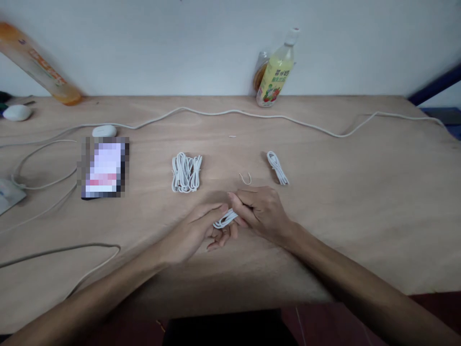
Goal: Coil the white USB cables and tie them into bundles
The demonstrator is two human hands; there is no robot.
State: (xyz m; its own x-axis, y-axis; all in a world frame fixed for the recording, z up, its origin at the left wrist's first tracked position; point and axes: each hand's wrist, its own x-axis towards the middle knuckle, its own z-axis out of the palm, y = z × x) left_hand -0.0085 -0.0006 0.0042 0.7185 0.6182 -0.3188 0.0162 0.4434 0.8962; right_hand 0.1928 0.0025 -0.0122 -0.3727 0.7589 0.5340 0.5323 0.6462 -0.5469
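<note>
Between my two hands, low at the centre, is a small coiled white cable (pixel 225 218). My left hand (pixel 200 228) is closed on its left end, thumb on top and fingers curled beneath. My right hand (pixel 261 211) pinches its right end, which the fingers hide. Beyond my left hand lies a group of coiled white cables (pixel 186 173). One more coiled cable (pixel 277 168) rests past my right hand. A short, thin curved tie (pixel 246 179) lies just beyond my hands.
A long white cord (pixel 230 112) crosses the wooden table (pixel 360 192). Against the wall stand a yellow drink bottle (pixel 275 77) and an orange bottle (pixel 43 67). At left are a phone (pixel 106 168), a white case (pixel 104 131) and loose cords (pixel 72 247).
</note>
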